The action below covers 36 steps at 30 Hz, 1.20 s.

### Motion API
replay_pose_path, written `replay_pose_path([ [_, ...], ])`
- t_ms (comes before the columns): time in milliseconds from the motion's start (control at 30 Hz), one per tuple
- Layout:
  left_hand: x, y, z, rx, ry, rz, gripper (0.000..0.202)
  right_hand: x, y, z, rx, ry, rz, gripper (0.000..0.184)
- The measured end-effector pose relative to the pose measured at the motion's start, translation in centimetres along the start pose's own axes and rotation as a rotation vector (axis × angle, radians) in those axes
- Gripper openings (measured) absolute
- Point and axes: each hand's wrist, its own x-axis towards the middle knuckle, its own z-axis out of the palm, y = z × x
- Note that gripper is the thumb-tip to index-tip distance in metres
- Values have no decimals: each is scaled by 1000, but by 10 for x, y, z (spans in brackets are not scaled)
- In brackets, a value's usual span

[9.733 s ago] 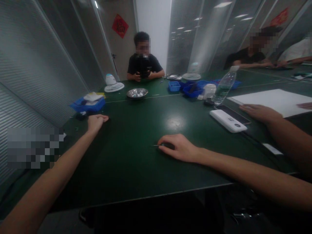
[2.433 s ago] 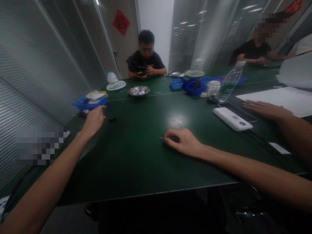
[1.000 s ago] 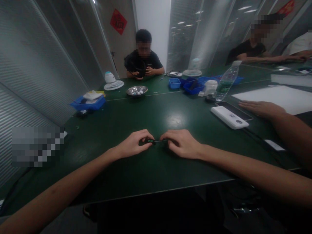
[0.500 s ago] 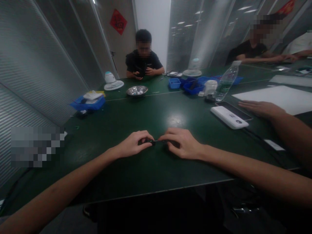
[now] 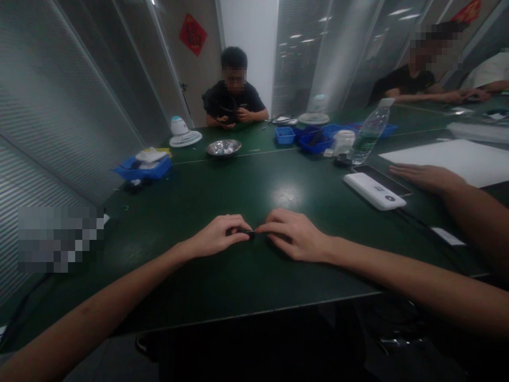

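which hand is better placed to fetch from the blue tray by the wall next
Probably left. The left hand lies on the side of the blue tray; the right hand would have to cross over it. Both pinch the small dark part.

The left hand (image 5: 218, 237) and right hand (image 5: 294, 236) rest on the green table (image 5: 222, 286), fingertips meeting on 1 small dark part (image 5: 248, 232) pinched between them; a co-worker's hand (image 5: 425, 178) lies flat to the right, just beside a phone (image 5: 384, 180) and white power bank (image 5: 374, 192); farther off stand a water bottle (image 5: 368, 135), a metal bowl (image 5: 223, 148) and a blue tray (image 5: 143, 168).
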Motion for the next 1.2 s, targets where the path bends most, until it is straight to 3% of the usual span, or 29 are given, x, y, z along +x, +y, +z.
replay_pose_path([
  [267, -1, -2, 5, 15, 29, 39, 25, 1, -2, 2, 7, -32, -21, 32],
  [467, 3, 4, 2, -13, -19, 36, 25, 2, -1, 4, 9, -38, -48, 32],
  [767, 4, 6, 11, 101, 27, 29, 25, 6, -7, 6, 12, -31, -46, 29],
  [1100, 4, 12, 7, 5, 115, -8, 52, 4, -7, 1, 48, 59, 106, 26],
  [1200, 4, 12, 7, 18, 113, 14, 34, 3, -9, -4, 83, 73, 69, 26],
])
